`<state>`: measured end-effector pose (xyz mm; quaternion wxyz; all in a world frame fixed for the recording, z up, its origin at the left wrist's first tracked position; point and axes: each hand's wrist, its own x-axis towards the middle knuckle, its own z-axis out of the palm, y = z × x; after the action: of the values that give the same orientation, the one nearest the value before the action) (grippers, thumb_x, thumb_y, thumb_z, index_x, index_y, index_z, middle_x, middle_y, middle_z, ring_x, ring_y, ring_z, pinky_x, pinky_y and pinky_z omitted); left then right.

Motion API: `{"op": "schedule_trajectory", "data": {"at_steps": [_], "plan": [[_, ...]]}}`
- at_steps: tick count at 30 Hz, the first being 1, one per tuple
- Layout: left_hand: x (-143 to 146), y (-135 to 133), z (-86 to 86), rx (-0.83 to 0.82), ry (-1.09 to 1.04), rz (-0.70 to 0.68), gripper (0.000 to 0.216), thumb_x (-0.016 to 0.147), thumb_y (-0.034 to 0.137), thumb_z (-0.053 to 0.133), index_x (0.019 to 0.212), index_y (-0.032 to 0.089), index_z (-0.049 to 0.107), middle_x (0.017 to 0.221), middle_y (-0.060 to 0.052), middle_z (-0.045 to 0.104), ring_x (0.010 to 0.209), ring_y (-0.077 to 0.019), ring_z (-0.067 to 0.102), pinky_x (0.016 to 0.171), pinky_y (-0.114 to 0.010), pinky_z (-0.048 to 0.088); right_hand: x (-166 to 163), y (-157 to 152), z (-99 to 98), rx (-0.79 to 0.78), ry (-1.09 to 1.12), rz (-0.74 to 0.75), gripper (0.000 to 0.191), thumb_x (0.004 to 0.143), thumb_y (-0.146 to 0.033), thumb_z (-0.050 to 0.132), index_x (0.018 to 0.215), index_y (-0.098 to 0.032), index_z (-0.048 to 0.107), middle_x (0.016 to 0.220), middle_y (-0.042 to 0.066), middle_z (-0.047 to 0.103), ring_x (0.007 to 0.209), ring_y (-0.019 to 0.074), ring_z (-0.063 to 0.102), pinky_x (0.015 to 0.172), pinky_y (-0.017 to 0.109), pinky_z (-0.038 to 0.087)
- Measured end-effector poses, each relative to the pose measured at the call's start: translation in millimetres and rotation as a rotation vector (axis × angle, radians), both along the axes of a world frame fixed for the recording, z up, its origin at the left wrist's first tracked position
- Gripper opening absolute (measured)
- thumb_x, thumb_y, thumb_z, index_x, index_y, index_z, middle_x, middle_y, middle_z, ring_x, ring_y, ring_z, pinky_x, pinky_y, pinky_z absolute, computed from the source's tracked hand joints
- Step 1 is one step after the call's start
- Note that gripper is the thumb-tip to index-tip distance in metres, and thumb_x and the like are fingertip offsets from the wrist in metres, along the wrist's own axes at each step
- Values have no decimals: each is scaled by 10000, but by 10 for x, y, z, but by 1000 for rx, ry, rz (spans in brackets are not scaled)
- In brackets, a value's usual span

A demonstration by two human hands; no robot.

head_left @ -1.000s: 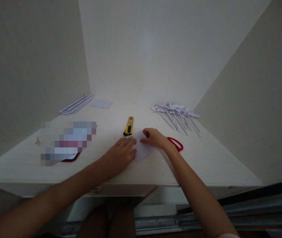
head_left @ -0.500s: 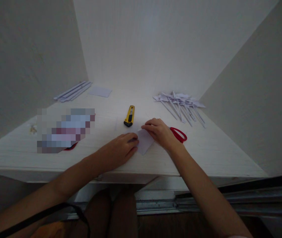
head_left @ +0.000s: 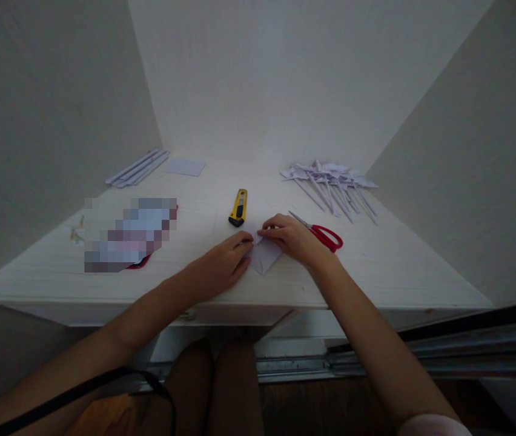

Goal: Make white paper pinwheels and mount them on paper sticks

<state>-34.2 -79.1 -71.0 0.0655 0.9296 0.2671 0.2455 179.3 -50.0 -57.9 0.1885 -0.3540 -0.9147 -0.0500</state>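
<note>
A small sheet of white paper (head_left: 264, 255) with a crease lies on the white tabletop between my two hands. My left hand (head_left: 228, 260) has its fingers curled onto the paper's left edge. From the other side my right hand (head_left: 287, 236) pinches the paper's top part between thumb and fingers. Just behind them lies a yellow box cutter (head_left: 238, 208). Scissors with red handles (head_left: 328, 238) rest beside my right hand, their blades pointing back and left.
Several rolled paper sticks (head_left: 137, 168) lie at the back left, next to a flat piece of paper (head_left: 185, 167). A pile of paper pieces on sticks (head_left: 330, 181) is at the back right. A pixelated object with a red edge (head_left: 142, 261) lies on the left. Walls enclose the table.
My left hand's fingers have shifted up along the paper, and a crease now shows in it. My right hand still pinches. The view has shifted slightly, showing the scissors' blades.
</note>
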Motion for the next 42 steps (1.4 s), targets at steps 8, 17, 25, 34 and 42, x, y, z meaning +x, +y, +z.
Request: {"op": "schedule_trajectory", "data": {"at_steps": [8,17,25,34,42], "plan": [[17,20,-18,36,36,-3,303,885,149,362,1120,53,526,1150,-166,519,1127,-223,486,973,-379,441,-17,-17,23,9,-87,-18,290,816,-40,501,1005,-172,676,959,94,645,839,167,569,772,316,462],[24,44,-33,92,78,-45,332,892,149,334,1132,39,535,1155,-171,538,1121,-230,483,969,-397,446,-17,-2,9,-7,-87,-18,275,831,-57,492,999,-168,679,948,98,643,847,171,571,774,315,462],[28,31,-7,142,115,-53,340,896,138,320,1147,21,516,1145,-175,539,1103,-227,479,960,-394,445,-2,-24,16,-45,23,-30,262,847,-116,487,1030,-183,663,988,90,634,907,173,563,817,323,457],[140,-19,-8,261,263,-32,328,828,61,316,946,-31,608,994,-217,564,1018,-275,447,930,-419,398,107,-468,73,-44,384,-571,223,818,-188,511,950,-106,670,768,90,643,661,170,578,660,307,462],[458,-48,198,84,400,116,227,709,54,421,651,81,639,684,-164,562,864,-305,476,768,-455,396,9,-349,-54,-156,321,-630,245,793,-244,558,936,-78,668,780,119,666,688,187,594,674,317,458]]}}
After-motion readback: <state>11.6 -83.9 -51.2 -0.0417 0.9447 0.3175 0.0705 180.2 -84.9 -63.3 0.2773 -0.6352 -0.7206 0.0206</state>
